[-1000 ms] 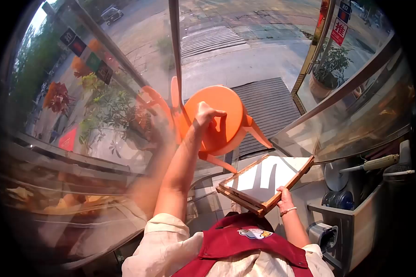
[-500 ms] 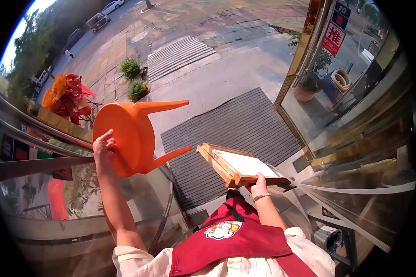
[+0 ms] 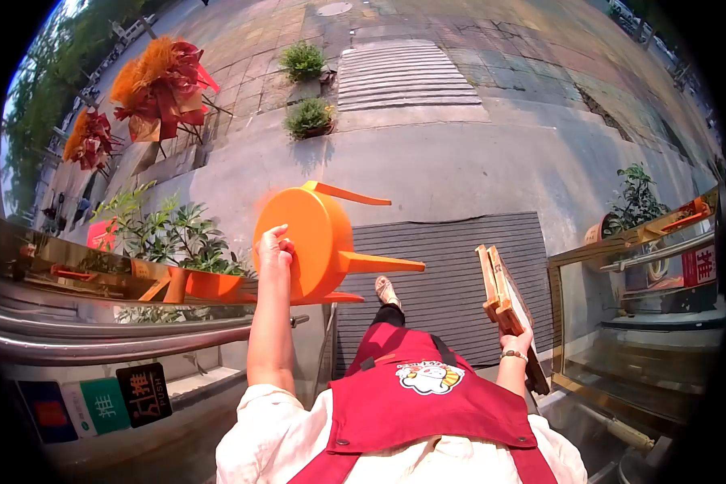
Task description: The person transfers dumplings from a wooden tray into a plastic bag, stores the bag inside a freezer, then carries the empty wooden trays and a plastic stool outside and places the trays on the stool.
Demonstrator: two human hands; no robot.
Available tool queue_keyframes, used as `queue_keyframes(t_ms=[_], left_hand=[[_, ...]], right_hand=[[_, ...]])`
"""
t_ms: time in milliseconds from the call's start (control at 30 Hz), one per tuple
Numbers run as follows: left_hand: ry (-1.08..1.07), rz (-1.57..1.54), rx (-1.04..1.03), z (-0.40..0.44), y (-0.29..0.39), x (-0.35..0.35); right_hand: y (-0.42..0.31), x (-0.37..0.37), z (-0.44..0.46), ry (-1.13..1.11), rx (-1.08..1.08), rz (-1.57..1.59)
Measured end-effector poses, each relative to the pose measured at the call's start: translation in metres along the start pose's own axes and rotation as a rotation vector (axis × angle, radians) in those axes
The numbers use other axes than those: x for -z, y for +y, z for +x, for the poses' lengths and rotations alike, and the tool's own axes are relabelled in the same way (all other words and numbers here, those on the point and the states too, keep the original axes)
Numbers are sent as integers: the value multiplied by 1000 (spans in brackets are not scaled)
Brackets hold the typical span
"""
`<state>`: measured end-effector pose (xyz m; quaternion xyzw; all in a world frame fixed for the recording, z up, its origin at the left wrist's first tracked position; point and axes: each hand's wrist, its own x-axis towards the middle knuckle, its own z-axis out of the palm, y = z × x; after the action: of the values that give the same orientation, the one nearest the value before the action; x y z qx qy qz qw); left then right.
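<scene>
An orange plastic stool [image 3: 310, 242] hangs tipped on its side, its legs pointing right. My left hand [image 3: 275, 244] grips it at the seat, with the fingers bent into the seat's middle. In my right hand [image 3: 516, 340], a wooden-framed folded board [image 3: 504, 290] is held nearly edge-on, so only a sliver of its white face shows. A bracelet is on my right wrist. One foot in a light shoe [image 3: 386, 290] stands on the ribbed dark mat [image 3: 452, 242] between the two things.
Glass doors with metal handles [image 3: 121, 343] flank me on the left and right. Outside lie grey paving and a striped ramp [image 3: 403, 74]. Potted plants [image 3: 189, 238] and red-orange flower stands [image 3: 163, 89] are at the left, another plant [image 3: 641, 198] at the right.
The view has moved out through the doorway. The stool, first upright-facing, has been tipped sideways in my left hand. The board has turned from flat to nearly edge-on and shifted right.
</scene>
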<state>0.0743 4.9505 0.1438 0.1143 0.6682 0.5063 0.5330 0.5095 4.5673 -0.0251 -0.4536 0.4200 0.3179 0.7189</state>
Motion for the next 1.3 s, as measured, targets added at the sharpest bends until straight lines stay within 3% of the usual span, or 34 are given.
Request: queue_keyframes(t_ms=[233,400,667,700,800,1067,1300], left_hand=[[51,-208,158,139,3,-72],[59,-263,193,256,-8,-79],[211,-212,151,437,40,-87],[198,-195,152,451,58,-87],[186,-236,143,538,63,-86],[348,-241,82,721,69,-61],[370,-165,82,785,107,-13]], right_hand=[[51,-147,-38,-10,41,-147],[102,-232,16,-35,-36,-296],[267,-426,53,-3,-193,-421],[277,-445,44,11,-309,-458],[321,-474,73,-18,-252,-623],[448,-587,9,-187,-253,-782],[522,-639,-28,-177,-104,-1035]])
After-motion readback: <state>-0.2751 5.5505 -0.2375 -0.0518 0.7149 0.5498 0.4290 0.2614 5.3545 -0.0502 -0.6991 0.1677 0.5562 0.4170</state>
